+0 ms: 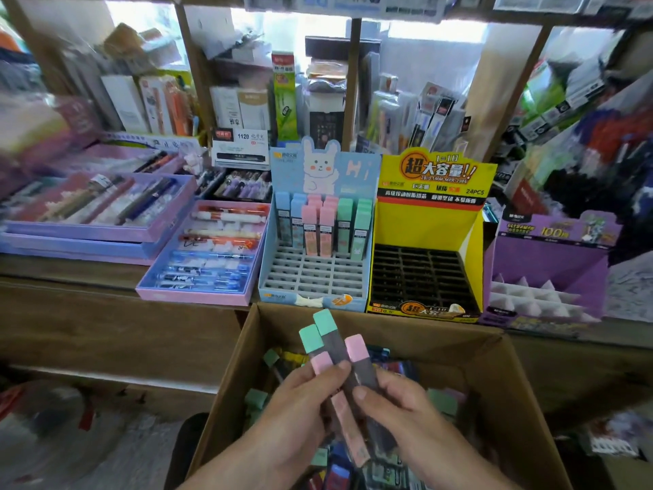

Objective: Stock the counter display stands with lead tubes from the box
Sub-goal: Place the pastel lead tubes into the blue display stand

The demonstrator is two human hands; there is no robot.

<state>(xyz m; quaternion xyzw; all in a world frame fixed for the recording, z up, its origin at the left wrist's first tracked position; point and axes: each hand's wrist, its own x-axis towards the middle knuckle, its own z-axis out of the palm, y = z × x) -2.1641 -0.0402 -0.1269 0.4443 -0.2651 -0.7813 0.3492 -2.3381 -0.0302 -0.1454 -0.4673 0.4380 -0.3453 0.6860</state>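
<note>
Both hands meet over an open cardboard box (229, 383) that sits just in front of the blue bunny display stand (314, 277), below the counter edge. Between them they grasp a bundle of lead tubes (341, 351). The left hand (300, 412) has its fingers curled round the lower part of the bundle, and the right hand (403, 408) pinches it from the other side with the thumb laid on a dark tube. Fanned out at the top of the bundle are 2 green caps and 2 pink caps, pointing toward the stand. Loose tubes (256, 397) in green, pink and blue lie jumbled in the box under the hands. On the stand, standing tubes (319, 221) in blue, pink and green fill the back rows, and the grey slot grid shows in front of them. Touching the stand's right side is a yellow display stand (429, 228) with a black slot grid, and further right of that is a purple display stand (551, 256). Just left of the blue stand lies a pink tray of pens (198, 295). Behind the stand, the shelf goods are too blurred to make out.
</note>
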